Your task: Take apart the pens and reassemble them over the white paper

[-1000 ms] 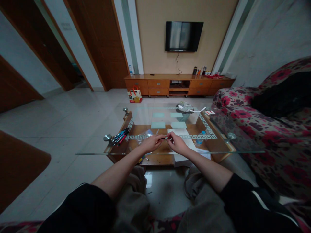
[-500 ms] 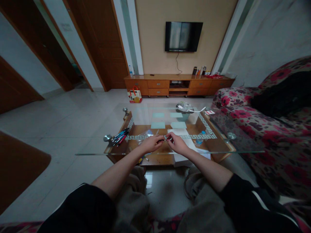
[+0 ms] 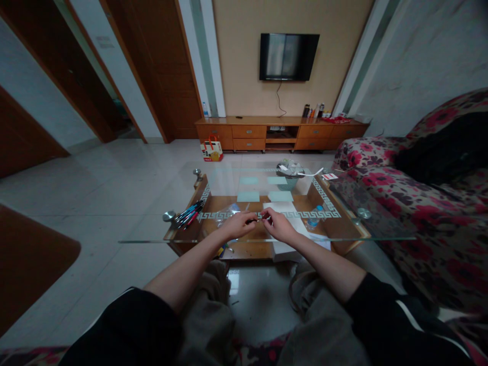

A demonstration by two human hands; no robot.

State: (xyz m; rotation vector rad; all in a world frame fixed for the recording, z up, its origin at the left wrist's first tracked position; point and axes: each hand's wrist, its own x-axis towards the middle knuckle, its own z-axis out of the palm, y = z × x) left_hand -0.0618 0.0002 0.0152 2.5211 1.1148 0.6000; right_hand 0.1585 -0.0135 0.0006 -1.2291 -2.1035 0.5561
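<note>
Over the near side of a glass coffee table [image 3: 343, 231], both my hands meet on a thin pen [image 3: 256, 218]. My left hand [image 3: 236, 225] grips its dark end, and my right hand [image 3: 277, 225] pinches the other end, where a bit of red shows. The pen lies level between my fingertips, just above the glass. Several more pens [image 3: 188, 213], blue, red and black, lie in a bunch on the table's left side. A clear plastic wrapper [image 3: 225, 213] rests just beyond my left hand.
White paper [image 3: 284, 213] lies beyond my right hand, and a small bottle [image 3: 314, 216] stands to its right. A mesh basket [image 3: 288, 175] sits at the table's far end. A floral sofa [image 3: 419, 203] runs along the right. A TV cabinet [image 3: 282, 133] stands against the far wall.
My hands have stayed almost still on the pen; the fingers shifted only slightly at its ends.
</note>
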